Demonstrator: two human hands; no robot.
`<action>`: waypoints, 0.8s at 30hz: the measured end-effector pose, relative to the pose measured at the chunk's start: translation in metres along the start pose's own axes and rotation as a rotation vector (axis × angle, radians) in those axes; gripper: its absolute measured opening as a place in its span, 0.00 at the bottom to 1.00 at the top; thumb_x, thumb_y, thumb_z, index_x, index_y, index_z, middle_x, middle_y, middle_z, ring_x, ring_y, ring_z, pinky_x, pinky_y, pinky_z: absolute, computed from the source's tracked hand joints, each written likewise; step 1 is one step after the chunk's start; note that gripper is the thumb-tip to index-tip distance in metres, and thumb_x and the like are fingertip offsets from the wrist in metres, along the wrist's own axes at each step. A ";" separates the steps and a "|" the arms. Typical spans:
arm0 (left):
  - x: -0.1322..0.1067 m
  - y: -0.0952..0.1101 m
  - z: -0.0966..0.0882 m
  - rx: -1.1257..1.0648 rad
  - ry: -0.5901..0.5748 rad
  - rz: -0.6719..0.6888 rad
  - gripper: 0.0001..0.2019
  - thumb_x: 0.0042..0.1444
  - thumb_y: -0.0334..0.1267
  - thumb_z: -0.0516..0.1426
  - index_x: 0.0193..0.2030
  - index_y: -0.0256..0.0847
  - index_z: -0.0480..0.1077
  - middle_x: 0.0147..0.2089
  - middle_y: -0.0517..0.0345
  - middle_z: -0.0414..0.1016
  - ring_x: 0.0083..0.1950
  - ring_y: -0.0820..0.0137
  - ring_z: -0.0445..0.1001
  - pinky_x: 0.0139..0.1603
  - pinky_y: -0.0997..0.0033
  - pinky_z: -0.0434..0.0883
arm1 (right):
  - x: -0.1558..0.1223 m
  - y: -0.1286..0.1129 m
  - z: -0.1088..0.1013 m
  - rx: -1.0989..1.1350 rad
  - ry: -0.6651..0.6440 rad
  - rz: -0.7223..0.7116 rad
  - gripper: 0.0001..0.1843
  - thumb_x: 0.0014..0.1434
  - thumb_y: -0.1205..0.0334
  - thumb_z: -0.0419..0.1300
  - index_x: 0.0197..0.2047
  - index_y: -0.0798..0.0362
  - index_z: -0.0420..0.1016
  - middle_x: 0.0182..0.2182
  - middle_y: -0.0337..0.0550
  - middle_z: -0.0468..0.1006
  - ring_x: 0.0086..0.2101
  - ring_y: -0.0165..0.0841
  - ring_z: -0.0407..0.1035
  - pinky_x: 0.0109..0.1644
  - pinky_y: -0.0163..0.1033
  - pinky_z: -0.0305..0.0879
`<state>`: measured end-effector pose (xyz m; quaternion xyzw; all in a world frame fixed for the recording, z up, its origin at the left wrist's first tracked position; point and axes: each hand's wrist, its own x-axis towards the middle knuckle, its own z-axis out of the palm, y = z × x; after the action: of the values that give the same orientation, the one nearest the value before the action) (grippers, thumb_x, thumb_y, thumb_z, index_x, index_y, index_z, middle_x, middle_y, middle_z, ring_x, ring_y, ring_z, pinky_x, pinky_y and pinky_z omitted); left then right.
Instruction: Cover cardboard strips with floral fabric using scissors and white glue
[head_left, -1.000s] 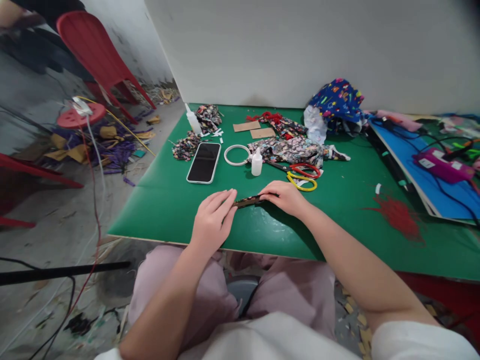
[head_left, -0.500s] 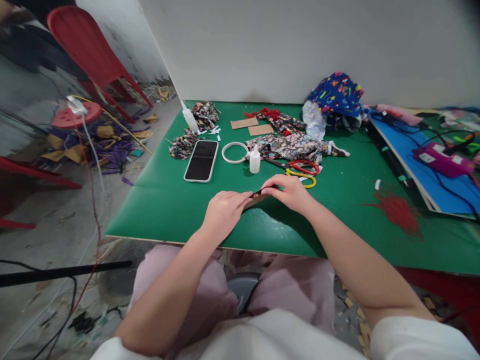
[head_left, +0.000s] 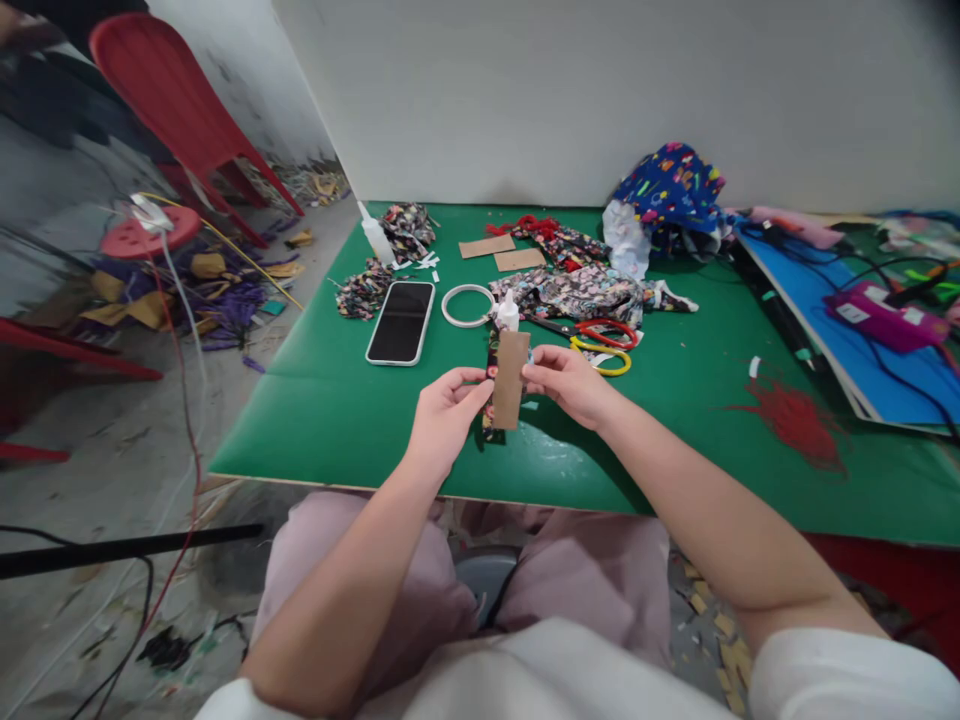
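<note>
Brown cardboard strip (head_left: 511, 385) now face-on

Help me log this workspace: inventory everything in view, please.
Card strip: 1, brown, front centre
Held fabric: 1, black floral, beside card strip
Loose cards: 2, brown, back middle
Bottles: 2, white, back left; behind card strip
Phone: 1, white-rimmed, left
Ring: 1, white, right of phone
Scissors: 1, red and yellow handles, centre
Floral cloth: several pieces, mixed colours, back
Printed cloth: 1, blue, back right
Threads: 1 heap, red, right
Device: 1, purple, on blue board, right
Table: 1, green, centre
Seats: at least 2, red, left
Other person: 1, dark clothes, upper left
Left hand: 1, on held fabric
Right hand: 1, on card strip
</note>
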<state>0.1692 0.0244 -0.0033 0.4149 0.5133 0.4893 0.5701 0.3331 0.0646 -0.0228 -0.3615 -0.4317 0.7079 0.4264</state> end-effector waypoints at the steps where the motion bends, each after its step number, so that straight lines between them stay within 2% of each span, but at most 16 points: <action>1: -0.001 0.000 0.002 -0.014 -0.014 -0.006 0.12 0.45 0.40 0.61 0.35 0.36 0.69 0.25 0.61 0.75 0.24 0.76 0.71 0.29 0.76 0.68 | 0.000 0.000 0.001 -0.002 0.019 -0.010 0.11 0.44 0.59 0.65 0.26 0.54 0.66 0.24 0.32 0.71 0.25 0.22 0.66 0.32 0.30 0.64; 6: -0.005 0.001 0.006 -0.012 -0.088 -0.048 0.13 0.44 0.38 0.61 0.36 0.36 0.68 0.29 0.61 0.74 0.28 0.77 0.71 0.30 0.78 0.67 | -0.002 -0.004 0.008 -0.132 0.064 -0.013 0.12 0.46 0.56 0.62 0.29 0.54 0.66 0.23 0.32 0.70 0.23 0.22 0.64 0.26 0.28 0.60; 9: -0.001 0.004 0.001 -0.015 -0.095 -0.063 0.15 0.45 0.42 0.60 0.38 0.36 0.69 0.31 0.60 0.73 0.30 0.75 0.70 0.30 0.76 0.69 | -0.003 -0.012 0.011 -0.283 0.013 0.000 0.12 0.46 0.55 0.61 0.30 0.54 0.67 0.24 0.33 0.70 0.23 0.23 0.64 0.25 0.30 0.59; 13: 0.010 0.010 -0.015 0.003 -0.106 -0.029 0.16 0.47 0.47 0.58 0.37 0.37 0.70 0.31 0.59 0.72 0.30 0.74 0.69 0.28 0.73 0.70 | 0.003 -0.021 0.015 -0.514 -0.082 -0.010 0.11 0.48 0.55 0.59 0.28 0.55 0.68 0.23 0.35 0.71 0.24 0.25 0.64 0.28 0.31 0.58; 19: 0.026 0.006 -0.037 0.242 -0.177 -0.082 0.19 0.45 0.44 0.59 0.43 0.37 0.69 0.27 0.59 0.73 0.26 0.74 0.70 0.26 0.76 0.67 | 0.024 -0.019 0.013 -0.872 -0.201 -0.043 0.12 0.51 0.56 0.56 0.26 0.57 0.70 0.23 0.37 0.71 0.25 0.26 0.63 0.28 0.31 0.54; 24: 0.033 -0.008 -0.047 0.566 -0.181 0.075 0.16 0.49 0.41 0.56 0.45 0.38 0.68 0.24 0.62 0.69 0.25 0.73 0.68 0.25 0.75 0.65 | 0.034 -0.006 0.013 -1.240 -0.226 -0.167 0.11 0.56 0.59 0.53 0.30 0.54 0.72 0.27 0.38 0.75 0.28 0.26 0.65 0.30 0.31 0.52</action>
<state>0.1239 0.0542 -0.0229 0.6178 0.5608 0.3085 0.4568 0.3104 0.0936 -0.0175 -0.4296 -0.8304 0.3245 0.1435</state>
